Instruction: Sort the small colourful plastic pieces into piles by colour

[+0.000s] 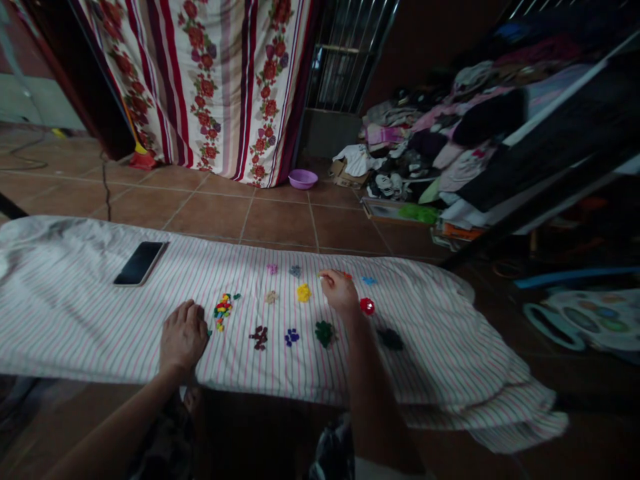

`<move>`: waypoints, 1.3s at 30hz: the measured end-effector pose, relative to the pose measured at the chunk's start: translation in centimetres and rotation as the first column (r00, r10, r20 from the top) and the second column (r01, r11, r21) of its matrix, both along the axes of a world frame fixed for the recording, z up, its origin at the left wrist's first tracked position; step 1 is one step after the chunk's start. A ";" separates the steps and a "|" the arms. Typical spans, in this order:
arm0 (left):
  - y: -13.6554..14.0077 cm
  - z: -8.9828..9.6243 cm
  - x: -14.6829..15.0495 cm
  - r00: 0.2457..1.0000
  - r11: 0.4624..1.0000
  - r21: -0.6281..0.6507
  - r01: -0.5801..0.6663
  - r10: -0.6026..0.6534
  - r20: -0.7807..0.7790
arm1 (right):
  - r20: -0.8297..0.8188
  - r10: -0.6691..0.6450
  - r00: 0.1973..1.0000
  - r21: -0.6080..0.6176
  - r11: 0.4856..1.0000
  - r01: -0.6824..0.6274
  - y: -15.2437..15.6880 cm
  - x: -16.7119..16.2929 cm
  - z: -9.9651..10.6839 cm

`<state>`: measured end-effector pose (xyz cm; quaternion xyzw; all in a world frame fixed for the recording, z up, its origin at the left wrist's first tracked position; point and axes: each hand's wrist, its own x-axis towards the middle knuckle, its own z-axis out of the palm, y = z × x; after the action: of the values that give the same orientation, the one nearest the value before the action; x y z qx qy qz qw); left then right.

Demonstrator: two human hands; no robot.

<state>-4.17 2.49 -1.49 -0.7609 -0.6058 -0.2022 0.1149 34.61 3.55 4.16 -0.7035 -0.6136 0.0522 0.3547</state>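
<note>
My left hand (184,335) rests palm down on the striped cloth, its fingers stretched forward. Just right of it lies a mixed pile of small coloured pieces (223,308). My right hand (340,289) is over the cloth with thumb and fingers pinched; a speck of yellow shows at the tips, too small to name. Around it are single-colour piles: yellow pieces (303,292), red pieces (367,306), blue pieces (369,281), grey pieces (295,271) and dark green pieces (324,333). Orange pieces (347,275) are partly hidden behind this hand.
Pink (272,269), beige (271,297), brown (259,337), dark blue (291,337) and black pieces (390,339) form further piles. A phone (141,263) lies at the left of the striped cloth (90,300). Beyond are a purple basin (303,179), a curtain (225,87) and heaped clothes (415,143).
</note>
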 end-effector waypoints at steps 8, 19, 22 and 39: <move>0.0 0.1 0.0 1.000 1.000 -0.002 -0.014 0.013 -0.015 | -0.005 -0.181 0.983 -0.138 0.974 0.179 -2.5 4.8 -1.2; -0.1 0.2 0.0 1.000 0.999 -0.033 -0.012 0.012 -0.013 | 0.113 -0.187 0.976 -0.338 0.916 0.215 -2.3 4.0 -1.2; -0.1 0.4 0.1 1.000 0.999 -0.042 -0.015 0.015 -0.003 | 0.135 -0.194 0.972 -0.375 0.897 0.232 -2.2 3.7 -1.2; -0.1 0.5 0.2 0.999 0.998 -0.061 -0.009 0.013 0.052 | 0.143 -0.130 0.981 -0.405 0.897 0.178 -1.8 3.9 -1.4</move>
<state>-4.00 2.39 -1.01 -0.7551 -0.6186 -0.2031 0.0770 38.49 1.72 2.78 -0.8109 -0.5498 0.1138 0.1648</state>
